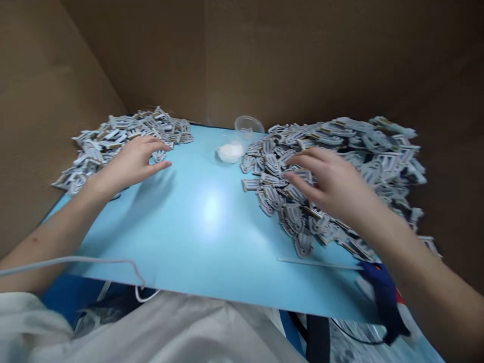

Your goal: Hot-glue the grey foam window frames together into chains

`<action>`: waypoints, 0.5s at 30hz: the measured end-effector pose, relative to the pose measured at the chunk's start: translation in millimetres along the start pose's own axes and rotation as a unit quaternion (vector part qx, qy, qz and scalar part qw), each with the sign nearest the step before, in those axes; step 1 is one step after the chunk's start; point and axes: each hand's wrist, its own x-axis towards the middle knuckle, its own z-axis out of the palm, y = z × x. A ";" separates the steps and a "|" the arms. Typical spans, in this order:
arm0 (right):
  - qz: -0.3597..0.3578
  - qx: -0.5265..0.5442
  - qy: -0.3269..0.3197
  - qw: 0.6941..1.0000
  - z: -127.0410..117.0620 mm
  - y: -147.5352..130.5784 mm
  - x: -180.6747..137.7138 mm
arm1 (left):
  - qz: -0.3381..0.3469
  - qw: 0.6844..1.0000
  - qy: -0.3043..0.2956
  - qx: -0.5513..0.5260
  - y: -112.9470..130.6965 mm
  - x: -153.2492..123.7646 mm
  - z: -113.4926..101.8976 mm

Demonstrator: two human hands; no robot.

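Note:
Two heaps of small grey-and-white flat pieces lie on a light blue table (pixel 196 242). My left hand (pixel 132 161) rests at the edge of the left heap (pixel 113 136), fingers stretched forward and apart, touching a piece near its fingertips. My right hand (pixel 328 184) lies palm down on the larger right heap (pixel 351 166), fingers spread over the pieces. Neither hand visibly grips anything.
A clear plastic cup (pixel 247 125) and a small white lump (pixel 230 151) sit between the heaps at the back. A thin stick (pixel 317 262) lies near the front right, beside a dark blue tool (pixel 383 297). A white cable (pixel 94 262) crosses the front left. Brown cardboard walls surround the table.

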 end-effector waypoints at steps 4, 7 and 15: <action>-0.086 -0.022 -0.104 0.991 43.7 -64.2 69.5 | -0.137 0.986 0.042 0.083 -45.1 -39.0 5.6; -0.108 -0.023 -0.149 0.983 71.8 -116.6 129.0 | -0.196 0.970 0.084 0.112 -56.7 -48.7 13.9; -0.138 -0.006 -0.144 0.980 145.6 -193.4 261.5 | -0.203 0.969 0.093 0.109 -61.3 -45.4 24.5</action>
